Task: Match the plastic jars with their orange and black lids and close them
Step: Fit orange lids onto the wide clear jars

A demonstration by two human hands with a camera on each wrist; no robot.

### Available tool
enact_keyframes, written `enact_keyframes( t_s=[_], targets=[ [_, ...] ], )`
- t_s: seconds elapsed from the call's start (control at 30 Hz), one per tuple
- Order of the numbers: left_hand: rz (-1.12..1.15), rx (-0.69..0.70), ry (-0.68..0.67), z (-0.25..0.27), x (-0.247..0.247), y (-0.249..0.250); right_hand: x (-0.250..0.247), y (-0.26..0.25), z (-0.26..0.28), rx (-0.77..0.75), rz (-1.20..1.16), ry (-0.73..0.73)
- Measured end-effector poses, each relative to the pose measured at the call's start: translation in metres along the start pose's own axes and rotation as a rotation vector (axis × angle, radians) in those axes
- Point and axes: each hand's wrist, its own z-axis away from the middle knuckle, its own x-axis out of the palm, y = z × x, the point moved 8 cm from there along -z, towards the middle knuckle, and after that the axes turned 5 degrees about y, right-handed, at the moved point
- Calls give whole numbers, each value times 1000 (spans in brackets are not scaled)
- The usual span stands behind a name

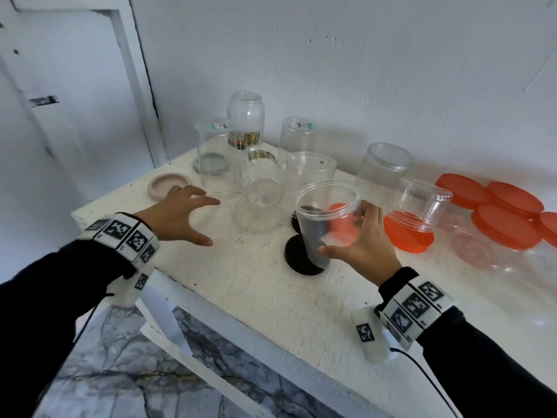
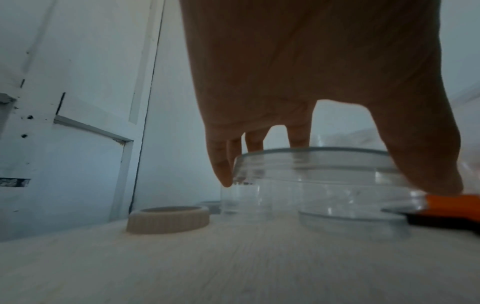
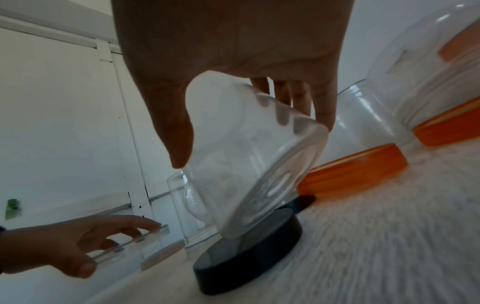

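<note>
My right hand [image 1: 346, 233] grips a clear plastic jar [image 1: 325, 212] by its lower wall and holds it tilted, mouth up, just above two black lids [image 1: 301, 265]. In the right wrist view the jar's base [image 3: 259, 185] hovers over the nearer black lid [image 3: 246, 257]. My left hand [image 1: 208, 221] is spread over a low clear jar [image 2: 311, 179] on the table, thumb and fingertips [image 2: 439, 181] curled round its rim. Several loose orange lids [image 1: 506, 224] lie at the right. Another clear jar [image 1: 422, 200] sits on an orange lid [image 1: 410, 239].
Several more clear jars [image 1: 244, 122], some upside down, crowd the back of the white table [image 1: 271, 312]. A beige lid [image 1: 168, 185] lies at the back left corner. The wall is close behind, a door at the left, and the table's front edge is near my wrists.
</note>
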Motion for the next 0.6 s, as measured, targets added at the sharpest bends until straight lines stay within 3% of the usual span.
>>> enact_keyframes(
  t_s=[0.13, 0.3, 0.5, 0.6],
  targets=[
    [115, 80, -36, 27, -14, 25, -1, 11, 6, 60, -137, -40],
    [265, 303, -108, 35, -9, 89, -9, 32, 13, 124, -239, -30],
    [401, 545, -12, 21, -8, 176, -31, 66, 32, 187, -282, -44],
    [453, 591, 23, 12, -4, 209, -48, 83, 44, 245, -345, -30]
  ],
)
